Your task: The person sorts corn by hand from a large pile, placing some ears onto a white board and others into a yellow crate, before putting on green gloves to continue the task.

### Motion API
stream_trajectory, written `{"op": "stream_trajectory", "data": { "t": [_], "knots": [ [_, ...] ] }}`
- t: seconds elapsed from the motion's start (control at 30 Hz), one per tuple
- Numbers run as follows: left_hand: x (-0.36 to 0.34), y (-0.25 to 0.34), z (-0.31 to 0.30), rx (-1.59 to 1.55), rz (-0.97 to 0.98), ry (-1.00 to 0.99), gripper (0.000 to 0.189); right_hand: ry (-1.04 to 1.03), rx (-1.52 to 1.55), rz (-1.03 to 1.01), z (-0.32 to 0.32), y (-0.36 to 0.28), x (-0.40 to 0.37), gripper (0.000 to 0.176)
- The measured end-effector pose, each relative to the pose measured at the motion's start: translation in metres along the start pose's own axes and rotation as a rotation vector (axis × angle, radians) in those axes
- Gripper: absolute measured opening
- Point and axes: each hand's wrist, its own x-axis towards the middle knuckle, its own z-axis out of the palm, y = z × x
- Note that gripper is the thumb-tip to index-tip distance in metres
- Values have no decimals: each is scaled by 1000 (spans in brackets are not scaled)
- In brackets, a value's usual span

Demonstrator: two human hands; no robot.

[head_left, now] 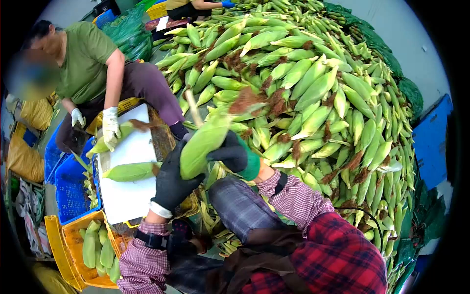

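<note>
In black gloves, both my hands are on an unhusked ear of corn (203,147) above my lap. My left hand (175,179) closes around its lower left side. My right hand (234,154), with a green glove cuff, grips it from the right; the fingertips are partly hidden. A pale stick-like piece (193,109), perhaps the stem, juts up at the top of the ear, slightly blurred. Left of my left hand, another green ear (129,171) lies across a white board (125,198).
A large heap of unhusked corn (313,88) rises ahead and to the right. A co-worker (90,59) in white gloves holds an ear at the board. A blue crate (73,188) and an orange crate (81,235) stand at left. Another person's blue-gloved hand (228,4) is at the top.
</note>
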Motion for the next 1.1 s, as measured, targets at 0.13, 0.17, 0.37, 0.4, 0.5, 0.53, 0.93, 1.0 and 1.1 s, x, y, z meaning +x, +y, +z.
{"op": "stream_trajectory", "data": {
  "t": [0.13,0.17,0.37,0.4,0.5,0.53,0.93,1.0,1.1],
  "knots": [
    [-13,-12,-28,137,-111,-96,90,121,-385,208,-27,-24,6,45],
    [-21,-23,-36,227,-104,-109,89,178,-479,354,-63,-24,0,36],
    [-66,-77,-75,456,-116,-119,85,882,-352,104,-312,-46,-61,33],
    [-69,-77,-80,458,-127,-146,86,1084,-316,119,-348,-60,-64,35],
    [-76,-86,-89,460,-157,-196,89,1377,-277,227,-377,-105,-73,47],
    [-77,-87,-91,495,-177,-228,89,1384,-350,233,-375,-113,-70,53],
    [-76,-107,-100,485,-156,-244,81,1657,-1286,290,-338,-108,-33,87],
    [-78,-121,-102,545,-149,-188,78,1659,-1230,265,-339,-113,-36,81],
    [-75,-126,-104,639,-229,-117,80,1467,-1034,92,-350,-121,-50,70]
  ]
}}
